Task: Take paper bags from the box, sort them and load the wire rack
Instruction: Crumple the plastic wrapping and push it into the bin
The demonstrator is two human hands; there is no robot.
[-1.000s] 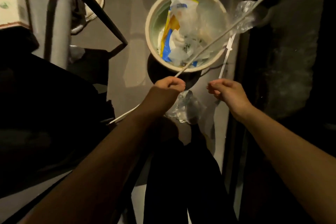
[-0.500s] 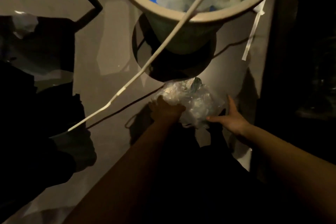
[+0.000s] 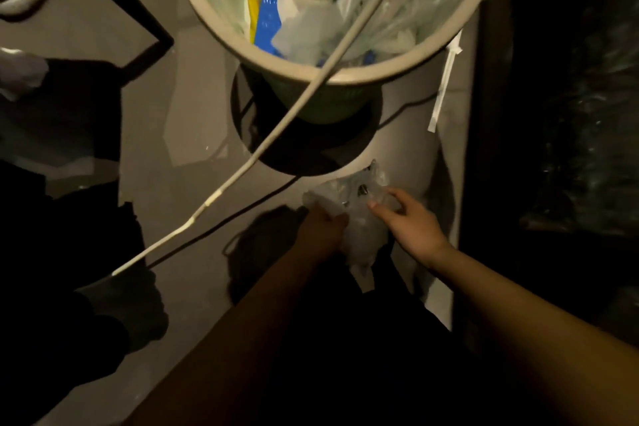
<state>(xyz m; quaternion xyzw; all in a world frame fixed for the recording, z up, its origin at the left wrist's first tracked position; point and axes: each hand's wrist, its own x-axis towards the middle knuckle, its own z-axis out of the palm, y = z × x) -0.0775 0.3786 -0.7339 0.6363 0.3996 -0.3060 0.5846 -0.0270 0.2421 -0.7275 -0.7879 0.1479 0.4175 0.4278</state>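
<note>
We looked down in dim light at a crumpled clear plastic bag point(image 3: 359, 214) lying on the grey floor point(image 3: 179, 121), just at 6 o'clock from the round wastebasket point(image 3: 380, 75). Our left hand point(image 3: 323, 228) gripped the bag at its 8 o'clock edge, with the fingers curled into the plastic. Our right hand point(image 3: 413, 223) came in from 4 o'clock with the fingers spread and nearly straight, the tips touching the bag's right side. We could not tell whether they pinched it. The two hands were close together, with only the bag between them. The wastebasket held wrappers, one of them blue and yellow. A thin white rod point(image 3: 269, 143) ran across its rim from 1 o'clock down to 8 o'clock, passing at 10 o'clock from the bag.
</note>
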